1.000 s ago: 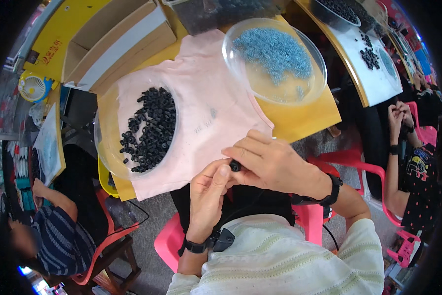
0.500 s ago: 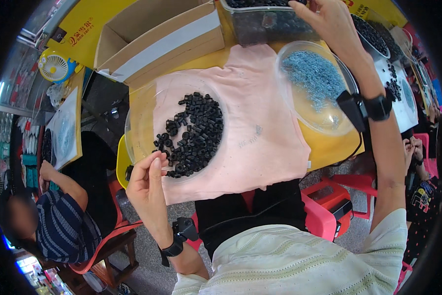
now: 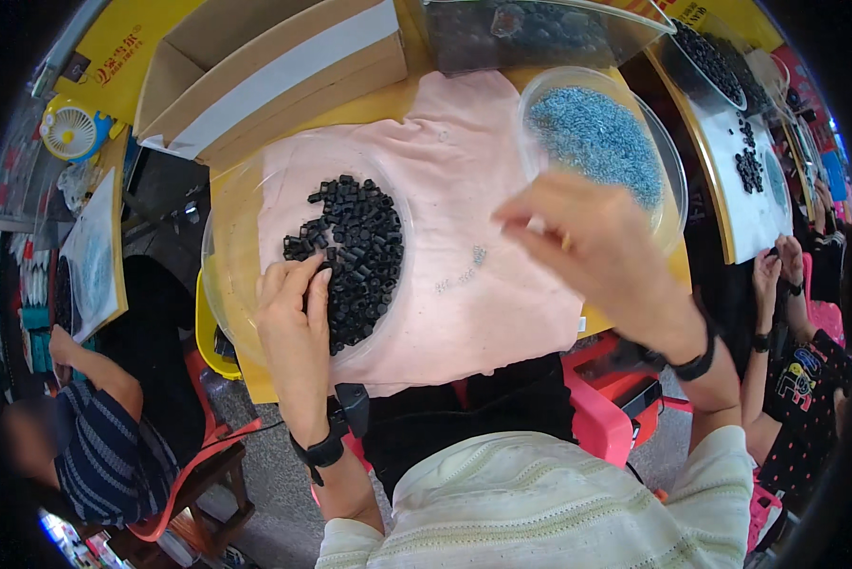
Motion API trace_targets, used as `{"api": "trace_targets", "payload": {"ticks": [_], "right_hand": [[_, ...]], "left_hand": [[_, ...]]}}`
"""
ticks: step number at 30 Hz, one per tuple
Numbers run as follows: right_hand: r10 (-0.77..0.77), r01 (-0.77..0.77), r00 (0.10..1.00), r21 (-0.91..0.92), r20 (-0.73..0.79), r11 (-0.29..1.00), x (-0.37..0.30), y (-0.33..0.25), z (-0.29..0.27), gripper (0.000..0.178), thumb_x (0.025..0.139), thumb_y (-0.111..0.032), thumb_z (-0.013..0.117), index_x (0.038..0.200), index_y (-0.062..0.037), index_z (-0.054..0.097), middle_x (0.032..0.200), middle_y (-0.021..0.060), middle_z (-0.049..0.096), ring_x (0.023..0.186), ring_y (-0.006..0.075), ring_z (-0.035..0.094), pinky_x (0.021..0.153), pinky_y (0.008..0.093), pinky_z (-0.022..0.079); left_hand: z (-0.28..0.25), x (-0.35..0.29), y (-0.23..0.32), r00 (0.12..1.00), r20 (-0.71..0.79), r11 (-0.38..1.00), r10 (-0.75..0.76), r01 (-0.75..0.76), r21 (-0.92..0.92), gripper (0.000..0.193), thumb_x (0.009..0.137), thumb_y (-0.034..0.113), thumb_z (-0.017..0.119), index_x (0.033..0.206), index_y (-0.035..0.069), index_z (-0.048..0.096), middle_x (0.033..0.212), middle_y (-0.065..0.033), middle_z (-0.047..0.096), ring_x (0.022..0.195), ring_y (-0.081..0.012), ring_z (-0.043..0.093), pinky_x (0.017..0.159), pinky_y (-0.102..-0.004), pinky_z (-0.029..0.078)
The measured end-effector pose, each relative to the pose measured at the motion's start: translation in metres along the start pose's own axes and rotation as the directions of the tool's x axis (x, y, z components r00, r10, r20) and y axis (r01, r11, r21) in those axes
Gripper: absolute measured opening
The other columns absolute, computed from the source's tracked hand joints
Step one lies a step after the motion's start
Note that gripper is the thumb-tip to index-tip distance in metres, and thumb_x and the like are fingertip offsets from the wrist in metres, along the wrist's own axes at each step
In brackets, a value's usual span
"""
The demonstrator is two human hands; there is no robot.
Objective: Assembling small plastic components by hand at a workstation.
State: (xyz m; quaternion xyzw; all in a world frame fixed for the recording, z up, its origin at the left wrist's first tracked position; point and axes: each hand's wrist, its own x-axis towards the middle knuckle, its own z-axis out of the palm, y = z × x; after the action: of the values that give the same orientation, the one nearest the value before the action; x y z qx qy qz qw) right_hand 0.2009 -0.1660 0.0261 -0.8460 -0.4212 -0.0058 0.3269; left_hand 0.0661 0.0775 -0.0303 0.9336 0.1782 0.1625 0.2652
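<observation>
Small black cylindrical parts [image 3: 364, 251] lie heaped in a round clear plastic tray [image 3: 236, 275] on a pink cloth [image 3: 473, 152]. My left hand [image 3: 298, 308] is at the left edge of the heap, thumb and forefinger nearly together at the parts; anything between them is hidden. Over the cloth's right side, near the other tray, my right hand [image 3: 587, 251] is smeared by motion, so its grip does not show. Tiny blue-grey pieces [image 3: 596, 133] fill much of a second round clear tray [image 3: 530, 156]. Some tiny clear pieces [image 3: 459, 275] are scattered on the cloth between the trays.
An open cardboard box [image 3: 284, 76] stands at the far left, beside a clear plastic bin [image 3: 549, 38] at the far edge. Black parts fill another container [image 3: 705, 71] on the right table. People sit at left [image 3: 103, 446] and right [image 3: 796, 379].
My right hand has come down from the far plastic bin to above the cloth. My left hand has moved up onto the edge of the black heap. The view has shifted slightly.
</observation>
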Motion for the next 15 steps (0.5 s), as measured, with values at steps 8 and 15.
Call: {"api": "trace_targets", "payload": {"ticks": [8,15], "right_hand": [[-0.043,0.042,0.999,0.016,0.033,0.999,-0.041,0.004,0.057,0.011,0.078,-0.002,0.061,0.090,-0.0006,0.062,0.089,0.0124,0.056,0.082,0.0294,0.062,0.069,0.0371,0.051],[-0.128,0.143,0.988,-0.185,0.090,0.972,-0.042,0.003,0.068,0.011,0.073,-0.002,0.061,0.083,-0.0017,0.057,0.095,0.0096,0.053,0.092,0.0256,0.058,0.074,0.0349,0.052]], "left_hand": [[0.004,0.001,-0.008,0.999,0.002,0.992,-0.035,0.035,-0.122,0.017,0.083,0.004,0.072,0.099,-0.001,0.067,0.083,-0.0065,0.062,0.072,-0.0136,0.057,0.066,-0.0272,0.046],[0.004,-0.004,-0.009,0.998,0.008,0.982,-0.057,0.058,-0.179,0.017,0.080,0.003,0.074,0.094,0.000,0.065,0.077,-0.0036,0.060,0.069,-0.0118,0.052,0.064,-0.0266,0.043]]}}
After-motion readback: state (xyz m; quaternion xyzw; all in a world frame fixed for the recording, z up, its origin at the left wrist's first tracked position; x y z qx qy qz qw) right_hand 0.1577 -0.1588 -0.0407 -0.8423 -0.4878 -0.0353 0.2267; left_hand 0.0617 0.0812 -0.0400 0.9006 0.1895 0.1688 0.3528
